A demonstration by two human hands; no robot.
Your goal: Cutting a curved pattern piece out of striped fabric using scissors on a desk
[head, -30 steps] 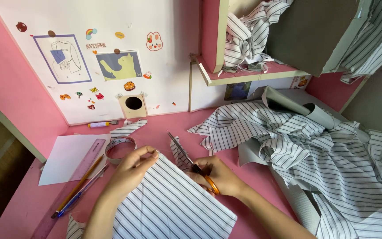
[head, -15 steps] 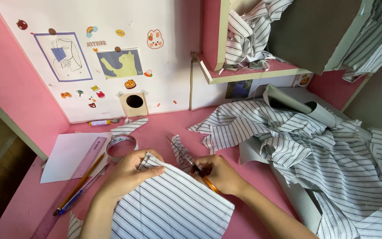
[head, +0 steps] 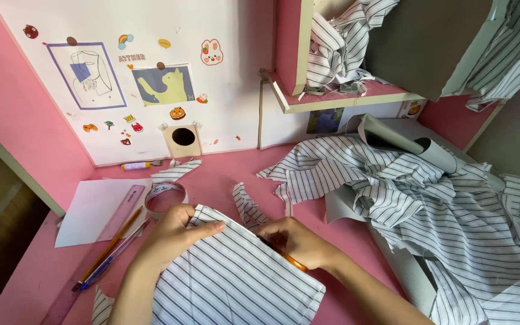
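Up on the pink shelf [head: 356,96], a wad of striped cloth scraps [head: 335,48] is stuffed beside a grey board [head: 428,42]; below it a small wooden box with a round hole [head: 183,139] stands against the white back panel [head: 230,90], and what is inside the hole cannot be seen. On the pink counter [head: 212,180] the striped fabric piece [head: 230,277] lies flat in front of the person. The left hand [head: 179,229] presses on its upper left corner, fingers spread and thumb laid along the edge, so that grip is flat rather than closed. The right hand [head: 296,242] is closed around the orange-handled scissors [head: 290,260] at the fabric's right edge; only the handle shows, the blades hidden under the hand. Just above the left hand sits a tape roll [head: 164,197], with a pink ruler [head: 112,232], an orange pencil [head: 106,250] and a sheet of white paper [head: 91,207] to its left. A heap of striped cloth [head: 440,210] fills the right side. Compared with half a second ago, the hands have drawn slightly closer to the body, and the dark blades that showed between them are now covered
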